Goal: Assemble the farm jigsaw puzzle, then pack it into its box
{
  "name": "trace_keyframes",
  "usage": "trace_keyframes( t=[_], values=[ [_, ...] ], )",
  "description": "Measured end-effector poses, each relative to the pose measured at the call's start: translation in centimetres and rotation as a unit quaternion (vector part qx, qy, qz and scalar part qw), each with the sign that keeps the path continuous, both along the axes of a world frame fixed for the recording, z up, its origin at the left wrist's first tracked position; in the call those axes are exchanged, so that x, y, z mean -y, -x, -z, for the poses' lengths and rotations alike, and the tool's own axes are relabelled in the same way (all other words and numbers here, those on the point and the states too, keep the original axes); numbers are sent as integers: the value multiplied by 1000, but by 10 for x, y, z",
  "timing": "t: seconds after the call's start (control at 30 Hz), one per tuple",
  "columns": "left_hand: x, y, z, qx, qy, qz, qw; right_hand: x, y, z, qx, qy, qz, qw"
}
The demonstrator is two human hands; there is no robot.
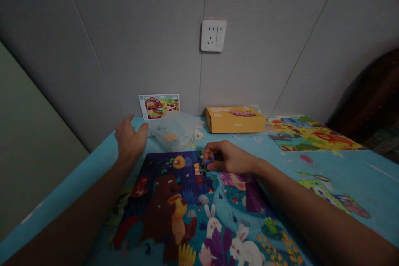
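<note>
A jigsaw puzzle (pixel 187 216) with a dark forest picture of a bear, rabbits and a frog lies on the table before me. Over its far edge, right of the middle, my right hand (pixel 229 158) pinches a small dark blue puzzle piece (pixel 209 161); the fingers partly cover it. My left hand (pixel 131 139) is past the puzzle's far left corner, fingers apart and holding nothing. Just right of it sits a clear plastic bag (pixel 174 129) with something orange inside.
Against the wall leans a farm picture card (pixel 160 106). A yellow puzzle box (pixel 235 119) stands right of the bag. Farther right lies another puzzle with animals (pixel 314 135). A blue cartoon-printed cloth (pixel 352 178) covers the table, and a wall socket (pixel 213 35) is above.
</note>
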State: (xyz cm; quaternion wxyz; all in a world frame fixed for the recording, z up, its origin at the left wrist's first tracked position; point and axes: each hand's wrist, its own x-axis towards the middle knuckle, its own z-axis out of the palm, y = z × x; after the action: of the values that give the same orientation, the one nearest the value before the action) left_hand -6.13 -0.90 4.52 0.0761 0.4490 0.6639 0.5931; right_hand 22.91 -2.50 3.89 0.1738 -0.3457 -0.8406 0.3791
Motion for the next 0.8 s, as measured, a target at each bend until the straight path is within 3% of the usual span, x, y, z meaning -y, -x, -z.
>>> trace_keyframes(
  t=[0.03, 0.1, 0.2, 0.23, 0.27, 0.37, 0.43, 0.6, 0.7, 0.77, 0.8],
  values=[
    [6, -4, -1, -125, -60, -38, 990, -1, 0, 1, -27, 33, 6, 999],
    [21, -16, -5, -258, -208, -25, 943, -2, 1, 1, -74, 78, 28, 994],
    [43, -37, -8, -381, -305, 177, 854, -2, 4, 0, -121, 116, 48, 985],
    [48, -45, -8, -420, -278, 222, 835, -1, 6, 0, -135, 128, 53, 981],
    [51, -51, -6, -450, -248, 224, 828, 0, 8, 1, -148, 138, 65, 977],
    [48, -61, 2, -470, -125, 79, 870, 2, 17, 5, -196, 165, 144, 956],
    [41, -58, 8, -455, -73, 46, 886, 2, 23, 10, -231, 193, 194, 934],
    [29, -45, 16, -394, -105, 176, 896, 2, 33, 14, -339, 277, 230, 869],
    [29, -48, 16, -380, -138, 220, 888, 3, 36, 12, -412, 316, 229, 823],
    [29, -49, 15, -375, -143, 225, 888, 3, 36, 10, -417, 308, 222, 826],
    [29, -48, 15, -372, -143, 224, 890, 3, 35, 9, -397, 285, 221, 844]
  ],
)
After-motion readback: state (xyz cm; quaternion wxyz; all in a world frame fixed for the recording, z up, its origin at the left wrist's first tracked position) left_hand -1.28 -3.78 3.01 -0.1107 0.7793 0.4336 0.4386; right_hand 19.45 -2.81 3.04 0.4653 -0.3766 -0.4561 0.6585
